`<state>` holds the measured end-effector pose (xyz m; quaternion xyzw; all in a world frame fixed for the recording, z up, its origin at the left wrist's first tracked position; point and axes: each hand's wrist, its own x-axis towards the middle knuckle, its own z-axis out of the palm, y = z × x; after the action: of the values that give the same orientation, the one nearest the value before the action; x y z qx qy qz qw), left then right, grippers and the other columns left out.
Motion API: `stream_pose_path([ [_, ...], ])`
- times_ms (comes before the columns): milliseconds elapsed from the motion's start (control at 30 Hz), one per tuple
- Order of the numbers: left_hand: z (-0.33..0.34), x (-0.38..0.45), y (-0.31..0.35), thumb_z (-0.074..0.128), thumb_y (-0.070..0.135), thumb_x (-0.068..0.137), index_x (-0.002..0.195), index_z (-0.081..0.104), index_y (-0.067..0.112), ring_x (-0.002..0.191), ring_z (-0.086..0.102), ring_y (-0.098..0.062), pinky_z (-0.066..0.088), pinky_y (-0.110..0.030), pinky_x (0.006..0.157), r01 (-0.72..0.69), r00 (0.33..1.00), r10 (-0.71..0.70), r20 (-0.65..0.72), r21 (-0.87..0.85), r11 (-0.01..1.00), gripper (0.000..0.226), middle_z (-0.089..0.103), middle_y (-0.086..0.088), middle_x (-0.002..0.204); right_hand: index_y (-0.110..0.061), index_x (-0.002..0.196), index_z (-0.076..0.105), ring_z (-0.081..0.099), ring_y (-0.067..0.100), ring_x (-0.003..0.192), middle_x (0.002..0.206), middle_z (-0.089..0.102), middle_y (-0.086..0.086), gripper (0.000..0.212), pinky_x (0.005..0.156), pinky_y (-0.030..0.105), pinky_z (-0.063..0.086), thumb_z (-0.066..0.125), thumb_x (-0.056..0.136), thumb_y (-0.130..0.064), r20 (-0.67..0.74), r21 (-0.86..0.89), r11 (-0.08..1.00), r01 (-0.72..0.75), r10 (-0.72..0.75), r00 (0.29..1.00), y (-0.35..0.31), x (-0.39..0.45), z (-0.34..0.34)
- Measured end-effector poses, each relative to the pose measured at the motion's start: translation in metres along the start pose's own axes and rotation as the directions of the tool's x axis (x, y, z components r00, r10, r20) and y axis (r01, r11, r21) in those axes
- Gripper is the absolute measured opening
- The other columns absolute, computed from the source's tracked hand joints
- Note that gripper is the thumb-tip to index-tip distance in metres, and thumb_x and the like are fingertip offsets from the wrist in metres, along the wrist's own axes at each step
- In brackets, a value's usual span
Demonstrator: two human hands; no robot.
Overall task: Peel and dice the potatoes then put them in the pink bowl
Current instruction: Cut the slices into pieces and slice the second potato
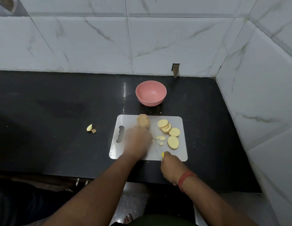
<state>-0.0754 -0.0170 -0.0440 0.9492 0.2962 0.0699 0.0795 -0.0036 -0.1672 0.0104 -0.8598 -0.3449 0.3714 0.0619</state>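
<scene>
Here, on a black worktop point(60, 98) under a wall of white marbled tiles point(158, 43), a white cutting board point(182, 154) with a handle slot at its left end. On the board's far edge, an unpeeled potato point(143, 121), whole, just beyond the left hand point(136, 141). Left hand palm down on the board, blurred, fingers bent over something at the knife's left side; whether pinching a potato piece or merely pressing, cannot tell. Right hand point(172, 168) at the board's near edge, fingers curled round the yellow handle of a knife point(158, 146), thin blade angled away toward the left hand. Red thread band point(184, 180) on the right wrist. Right of the blade, a few small cut pieces point(160, 139), pale yellow. Farther right, round peeled slices point(169, 130): several overlapping in a leaning stack, two more flat on the board nearer. Beyond the board, well apart from it, the pink bowl point(151, 93), upright, nothing visible inside. Out on the worktop to the left, a small potato scrap point(89, 127) touching a brownish bit. At the bottom edge, bare toes point(128, 218) on the floor.
</scene>
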Motion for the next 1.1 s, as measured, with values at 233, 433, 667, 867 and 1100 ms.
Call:
stream_pose_path([
  [233, 0.000, 0.001, -0.001, 0.062, 0.031, 0.095, 0.106, 0.073, 0.031, 0.103, 0.046, -0.023, 0.025, -0.041, 0.091, -0.027, 1.000, 0.027, -0.012, 0.024, 0.999, 0.016, 0.062, 0.007, 0.108, -0.014, 0.099, 0.037, 0.042, 0.013, 0.057, 0.073, 0.042, 0.000, 0.010, 0.043, 0.025, 0.028, 0.039, 0.093, -0.006, 0.002, -0.001, 1.000, 0.008, -0.008, 1.000, 0.003, 0.005, 0.001],
  [433, 0.000, 0.001, -0.001, 0.068, 0.025, 0.090, 0.099, 0.074, 0.029, 0.099, 0.047, -0.022, 0.024, -0.040, 0.087, -0.047, 0.998, 0.048, -0.031, 0.024, 0.999, 0.011, 0.063, 0.007, 0.100, -0.013, 0.092, 0.034, 0.043, 0.014, 0.061, 0.076, 0.045, 0.001, 0.009, 0.046, 0.024, 0.025, 0.038, 0.095, -0.006, 0.008, -0.050, 0.999, 0.006, -0.006, 1.000, 0.007, 0.009, 0.003],
  [667, 0.000, 0.001, -0.002, 0.065, 0.024, 0.091, 0.095, 0.073, 0.028, 0.100, 0.047, -0.022, 0.025, -0.041, 0.087, -0.027, 0.999, 0.027, -0.024, 0.003, 1.000, 0.009, 0.062, 0.008, 0.100, -0.015, 0.102, 0.034, 0.046, 0.023, 0.085, 0.100, 0.050, 0.011, 0.004, 0.073, 0.030, 0.040, 0.034, 0.099, -0.013, 0.072, -0.019, 0.999, 0.038, -0.036, 0.997, 0.017, -0.009, 0.002],
  [867, 0.000, 0.000, 0.001, 0.059, 0.033, 0.097, 0.099, 0.073, 0.025, 0.104, 0.045, -0.020, 0.023, -0.039, 0.091, -0.010, 1.000, 0.010, -0.021, -0.015, 1.000, 0.017, 0.063, 0.009, 0.106, -0.015, 0.101, 0.036, 0.047, 0.023, 0.084, 0.108, 0.058, 0.016, 0.002, 0.072, 0.029, 0.038, 0.034, 0.099, -0.015, -0.008, 0.053, 0.997, 0.052, -0.052, 0.999, 0.011, -0.011, -0.001],
  [1100, -0.002, 0.000, 0.003, 0.054, 0.036, 0.100, 0.106, 0.074, 0.027, 0.108, 0.043, -0.019, 0.023, -0.038, 0.095, 0.016, 1.000, -0.016, 0.014, -0.033, 0.999, 0.023, 0.062, 0.010, 0.111, -0.016, 0.083, 0.033, 0.054, 0.027, 0.078, 0.077, 0.046, 0.001, 0.018, 0.046, 0.024, 0.025, 0.044, 0.093, -0.005, -0.020, -0.034, 0.999, 0.037, -0.038, 0.999, 0.011, 0.006, 0.007],
])
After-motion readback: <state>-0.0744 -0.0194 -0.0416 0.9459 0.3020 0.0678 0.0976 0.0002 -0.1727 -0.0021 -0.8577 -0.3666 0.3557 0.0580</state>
